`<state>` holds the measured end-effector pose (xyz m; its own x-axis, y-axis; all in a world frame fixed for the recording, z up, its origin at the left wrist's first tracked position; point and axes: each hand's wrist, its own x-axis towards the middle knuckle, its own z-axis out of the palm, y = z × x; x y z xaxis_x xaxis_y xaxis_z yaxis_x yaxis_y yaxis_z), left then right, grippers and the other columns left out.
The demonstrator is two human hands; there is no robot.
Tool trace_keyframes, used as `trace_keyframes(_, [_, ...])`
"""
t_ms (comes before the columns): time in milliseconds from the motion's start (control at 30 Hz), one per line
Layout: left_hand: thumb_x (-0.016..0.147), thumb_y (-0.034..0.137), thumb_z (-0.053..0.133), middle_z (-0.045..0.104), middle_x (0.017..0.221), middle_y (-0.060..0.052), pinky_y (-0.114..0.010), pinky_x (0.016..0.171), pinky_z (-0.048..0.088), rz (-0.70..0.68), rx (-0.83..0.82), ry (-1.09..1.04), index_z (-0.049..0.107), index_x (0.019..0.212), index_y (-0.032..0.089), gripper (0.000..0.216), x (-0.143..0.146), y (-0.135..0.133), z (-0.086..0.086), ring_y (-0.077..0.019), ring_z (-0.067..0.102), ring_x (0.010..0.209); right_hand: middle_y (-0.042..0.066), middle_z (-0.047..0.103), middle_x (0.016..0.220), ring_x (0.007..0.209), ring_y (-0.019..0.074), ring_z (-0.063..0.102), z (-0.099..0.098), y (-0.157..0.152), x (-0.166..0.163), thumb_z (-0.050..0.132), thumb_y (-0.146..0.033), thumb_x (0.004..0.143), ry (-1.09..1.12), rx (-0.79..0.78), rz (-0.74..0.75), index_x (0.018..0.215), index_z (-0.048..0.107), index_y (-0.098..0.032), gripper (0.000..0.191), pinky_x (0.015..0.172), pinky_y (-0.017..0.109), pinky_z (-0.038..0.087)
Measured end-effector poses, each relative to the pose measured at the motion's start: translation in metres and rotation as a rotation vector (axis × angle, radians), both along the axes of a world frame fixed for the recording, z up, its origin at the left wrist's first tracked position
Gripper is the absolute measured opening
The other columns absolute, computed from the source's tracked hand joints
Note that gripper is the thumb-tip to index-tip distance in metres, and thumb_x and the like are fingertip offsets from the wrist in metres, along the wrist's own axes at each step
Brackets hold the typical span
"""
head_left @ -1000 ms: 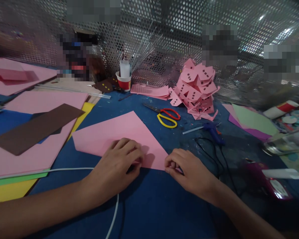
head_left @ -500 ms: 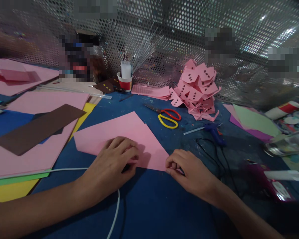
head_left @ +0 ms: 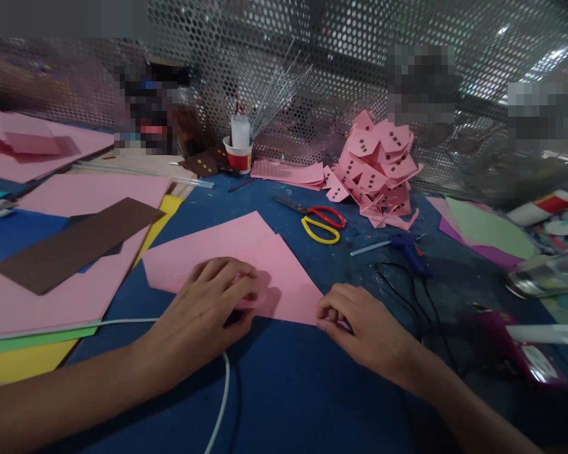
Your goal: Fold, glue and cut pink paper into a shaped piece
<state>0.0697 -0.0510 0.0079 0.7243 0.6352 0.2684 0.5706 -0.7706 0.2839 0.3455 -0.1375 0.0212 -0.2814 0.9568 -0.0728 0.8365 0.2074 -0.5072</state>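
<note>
A folded sheet of pink paper (head_left: 284, 277) lies on the blue tabletop in front of me. My left hand (head_left: 213, 293) rests over its lower left part, fingers loosely bent and the thumb apart from them. It covers some of the sheet, and what lies under the palm is hidden. At the sheet's lower right corner, my right hand (head_left: 343, 315) is closed, with thumb and fingertips pinching the paper. Just beyond the sheet lie scissors (head_left: 322, 224) with one red and one yellow handle, touched by neither hand.
On the left, a dark brown strip (head_left: 76, 246) crosses stacked coloured paper; a white cable (head_left: 224, 403) runs beneath my left arm. A blue glue gun (head_left: 411, 255), a pink paper construction (head_left: 376, 167) and a paper cup (head_left: 239, 157) stand or lie farther back. A magenta device (head_left: 525, 353) is at right.
My left hand has slid slightly left over the pink paper, and its thumb has drawn back a little. My right hand keeps its pinch at the corner. The view has shifted slightly.
</note>
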Motion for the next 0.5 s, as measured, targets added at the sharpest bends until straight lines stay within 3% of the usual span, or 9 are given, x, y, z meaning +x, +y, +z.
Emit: trace_keyframes(500, [0.085,0.021,0.063,0.063,0.131,-0.006,-0.053,0.101,0.043,0.01,0.003,0.026,0.059,0.104,0.025,0.02,-0.012,0.005,0.0,-0.0324,0.052,0.125,-0.001,0.067,0.096,0.091,0.0177,0.06,0.001,0.001,-0.001,0.064,-0.017,0.093,-0.001,-0.017,-0.001,0.094,0.064,-0.024,0.007,0.081,0.035,0.037])
